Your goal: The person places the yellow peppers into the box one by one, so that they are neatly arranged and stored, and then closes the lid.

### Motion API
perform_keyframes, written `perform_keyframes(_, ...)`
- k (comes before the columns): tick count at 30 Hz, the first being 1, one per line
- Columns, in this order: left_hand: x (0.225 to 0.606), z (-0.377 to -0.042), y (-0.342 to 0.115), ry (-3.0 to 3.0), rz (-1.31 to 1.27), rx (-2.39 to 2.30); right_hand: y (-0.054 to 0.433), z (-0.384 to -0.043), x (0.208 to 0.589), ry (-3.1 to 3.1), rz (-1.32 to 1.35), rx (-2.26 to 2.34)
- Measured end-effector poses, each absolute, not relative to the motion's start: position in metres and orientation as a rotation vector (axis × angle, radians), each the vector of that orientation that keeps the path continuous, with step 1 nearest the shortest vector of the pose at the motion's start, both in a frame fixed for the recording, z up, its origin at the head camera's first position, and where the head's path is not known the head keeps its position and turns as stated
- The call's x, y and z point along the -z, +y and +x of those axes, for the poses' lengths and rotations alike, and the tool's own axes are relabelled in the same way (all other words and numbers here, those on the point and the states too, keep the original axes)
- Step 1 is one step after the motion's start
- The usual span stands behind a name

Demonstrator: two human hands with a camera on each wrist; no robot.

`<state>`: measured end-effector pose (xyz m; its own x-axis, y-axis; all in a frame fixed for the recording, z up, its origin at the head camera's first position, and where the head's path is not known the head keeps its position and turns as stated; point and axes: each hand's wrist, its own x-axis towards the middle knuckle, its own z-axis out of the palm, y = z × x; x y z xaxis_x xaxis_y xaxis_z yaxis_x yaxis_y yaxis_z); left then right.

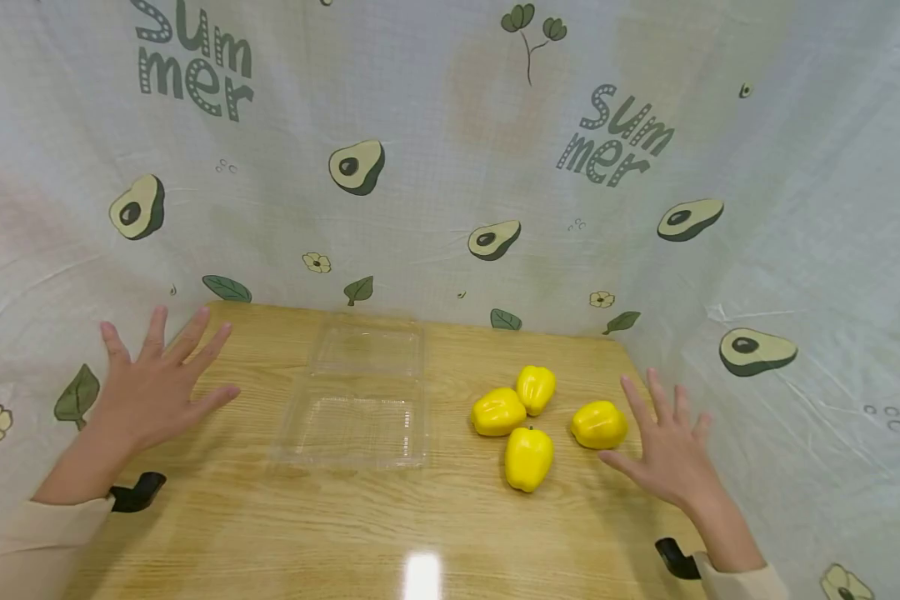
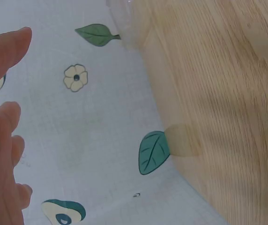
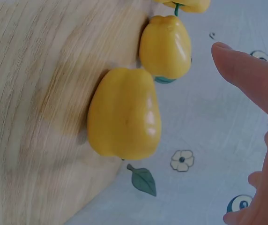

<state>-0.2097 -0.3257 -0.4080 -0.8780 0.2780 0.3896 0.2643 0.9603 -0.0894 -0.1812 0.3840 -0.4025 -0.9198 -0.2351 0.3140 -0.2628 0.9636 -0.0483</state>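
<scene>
Several yellow bell peppers lie on the right half of the table: one nearest my right hand (image 1: 598,425), one in front (image 1: 528,459), one at the left (image 1: 498,412) and one at the back (image 1: 536,389). My right hand (image 1: 667,446) hovers beside the rightmost pepper with fingers spread, holding nothing. In the right wrist view that yellow bell pepper (image 3: 124,114) lies apart from the thumb. On the left, my left hand (image 1: 153,387) is spread above the table and holds nothing. A clear plastic clamshell box (image 1: 292,421) lies opened flat between the hands.
The wooden table (image 1: 270,533) is bounded at the back and sides by a pale curtain (image 1: 420,100) printed with avocados, leaves and flowers. A black strap end (image 1: 138,492) juts from the left sleeve, another (image 1: 677,558) from the right.
</scene>
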Motion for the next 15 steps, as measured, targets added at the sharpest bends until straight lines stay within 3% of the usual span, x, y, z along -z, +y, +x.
perform_keyframes(15, 0.417, -0.213, -0.308, -2.728, -0.413, 0.067, 0.369, -0.19, 0.404, -2.779, 0.511, -0.218)
